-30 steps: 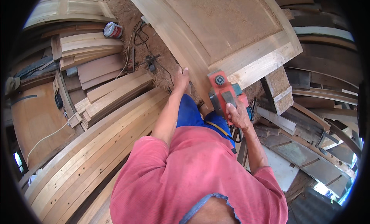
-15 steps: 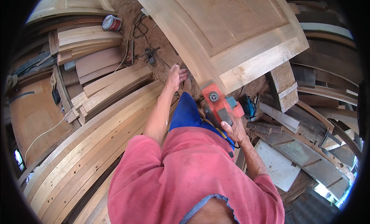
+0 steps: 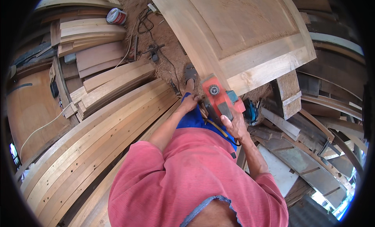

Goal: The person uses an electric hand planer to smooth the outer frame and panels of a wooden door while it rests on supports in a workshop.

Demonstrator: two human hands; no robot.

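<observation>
My right hand (image 3: 237, 128) is wrapped around the rear handle of a red electric planer (image 3: 219, 97) with a black knob and a teal part. The planer's front end is at the near left corner of a pale wooden panelled door (image 3: 256, 60); whether its sole touches the wood is hidden. Wood shavings are scattered over the door's recessed panel. My left hand (image 3: 190, 103) is low beside the planer's left side, over my blue trouser leg. Its fingers are loosely bent and apart from the tool, with nothing visible in them.
Long planks (image 3: 97, 137) are stacked at my left, with shorter boards (image 3: 117, 80) beyond. A cord (image 3: 170, 63) runs over the shavings-strewn ground near a paint bucket (image 3: 116, 16). A wooden block (image 3: 288, 95) stands under the door's edge; a teal power tool (image 3: 252, 112) lies beside it.
My left hand has drawn back from beyond the planer, near the door's left edge, to beside my leg. The planer stays in my right hand, little moved; the view has shifted slightly.
</observation>
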